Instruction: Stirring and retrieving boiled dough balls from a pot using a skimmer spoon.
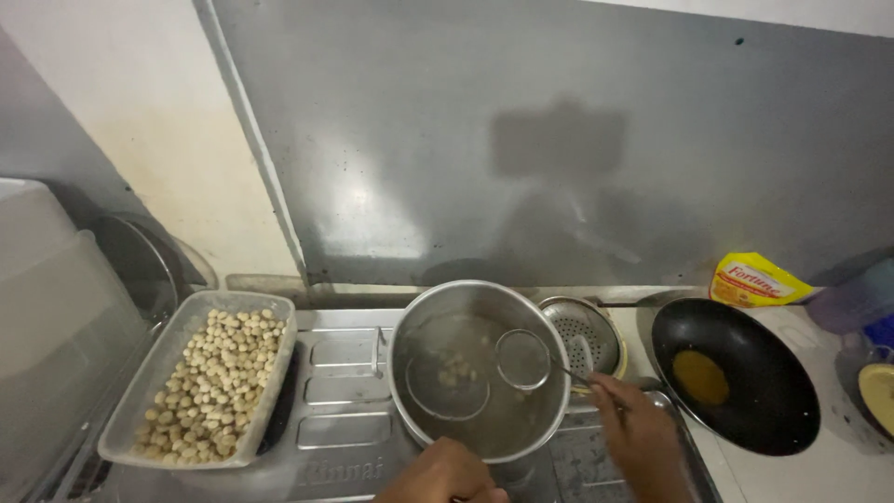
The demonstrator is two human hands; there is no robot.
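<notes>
— How far along is the boiling?

— Hardly begun, I'd judge. The round steel pot of water (480, 368) on the stove holds only a few pale balls (453, 373), while the clear rectangular plastic tray (160, 359) to its left is still heaped with them.

— And the hands?

— The right hand (638, 433) is clamped on the handle of a small wire-mesh skimmer (522, 360) dipped in the pot. The left hand (442, 473) sits at the pot's near rim; its grip I cannot tell.
</notes>
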